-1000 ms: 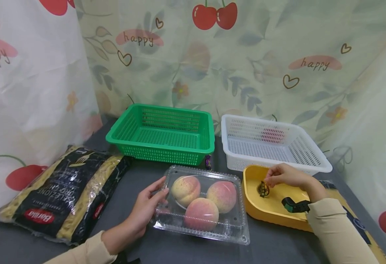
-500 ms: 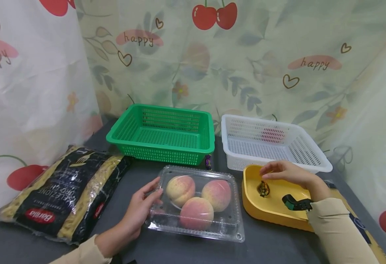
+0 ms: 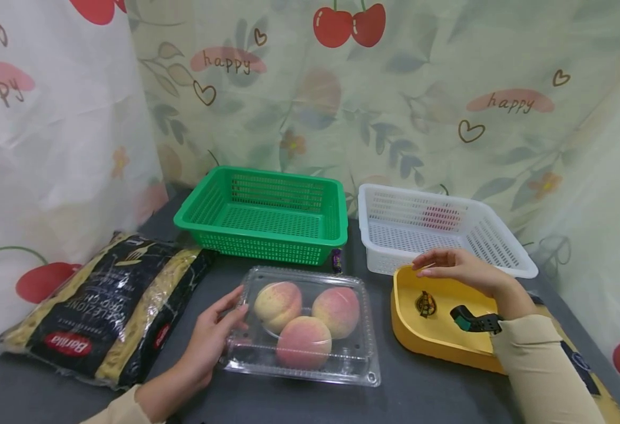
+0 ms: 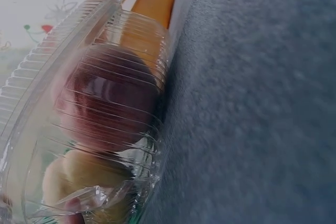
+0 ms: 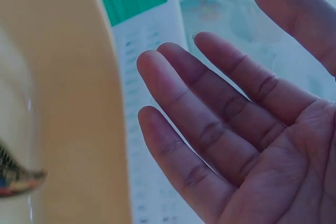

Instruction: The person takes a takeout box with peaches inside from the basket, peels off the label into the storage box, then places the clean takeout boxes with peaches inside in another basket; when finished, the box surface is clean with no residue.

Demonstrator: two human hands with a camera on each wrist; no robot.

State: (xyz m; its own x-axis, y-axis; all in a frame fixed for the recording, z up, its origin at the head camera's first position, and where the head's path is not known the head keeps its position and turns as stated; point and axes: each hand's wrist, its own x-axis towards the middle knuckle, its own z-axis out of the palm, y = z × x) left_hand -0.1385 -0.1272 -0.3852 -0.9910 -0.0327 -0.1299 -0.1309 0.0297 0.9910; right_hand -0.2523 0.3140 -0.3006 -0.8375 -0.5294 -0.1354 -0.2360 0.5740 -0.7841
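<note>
A clear plastic clamshell box (image 3: 349,365) holds three peaches (image 3: 304,343) under its lid. My left hand (image 3: 207,337) grips the box by its left side, thumb toward me and fingers farther back. In the left wrist view the box wall (image 4: 31,103) fills the left half, a peach (image 4: 105,98) showing through it. Above the yellow tray (image 3: 437,347) my right hand (image 3: 460,272) holds nothing. Its fingers are spread and slightly bent, as the right wrist view shows. A small black-and-gold item (image 3: 425,304) lies on the tray's floor below that hand.
A green basket (image 3: 262,241) and a white basket (image 3: 394,262) stand at the back. Between them lies a small purple-wrapped piece (image 3: 337,260). On the left is a Barilla pasta bag (image 3: 108,306); another package (image 3: 580,365) lies partly under the right forearm.
My left hand has slid the peach box leftward, away from the tray. The right hand has let go of the small black-and-gold item in the tray and risen, its fingers opening.
</note>
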